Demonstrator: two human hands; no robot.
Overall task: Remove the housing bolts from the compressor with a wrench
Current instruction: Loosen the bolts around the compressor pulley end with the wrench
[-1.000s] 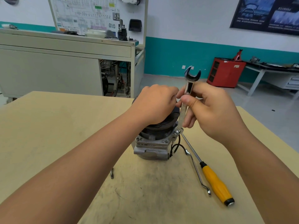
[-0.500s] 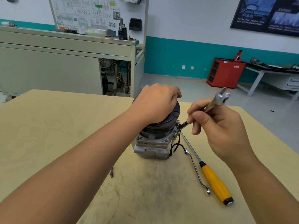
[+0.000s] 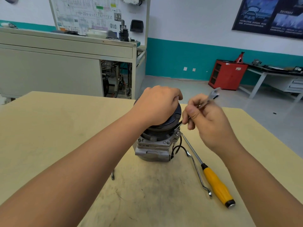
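Note:
A grey metal compressor [image 3: 153, 149] with a black pulley on top stands upright in the middle of the wooden table [image 3: 49, 128]. My left hand [image 3: 157, 106] grips the pulley from above. My right hand [image 3: 208, 122] holds a silver open-end wrench [image 3: 211, 95] by its shaft, tilted up to the right. The wrench's lower end reaches down to the compressor's right shoulder, just above a housing bolt [image 3: 178, 132]. Two more bolt heads [image 3: 166, 142] show on the front flange.
A yellow-handled screwdriver [image 3: 216, 184] lies on the table right of the compressor, beside a bent offset wrench [image 3: 197, 172]. A small metal piece [image 3: 112, 176] pokes out below my left forearm. Behind the table stand a grey bench, a red cabinet [image 3: 227, 74] and a side table.
The wrench swung from nearly upright down to a slant toward the right, its lower end staying at the compressor's right shoulder. My left hand stayed on the pulley.

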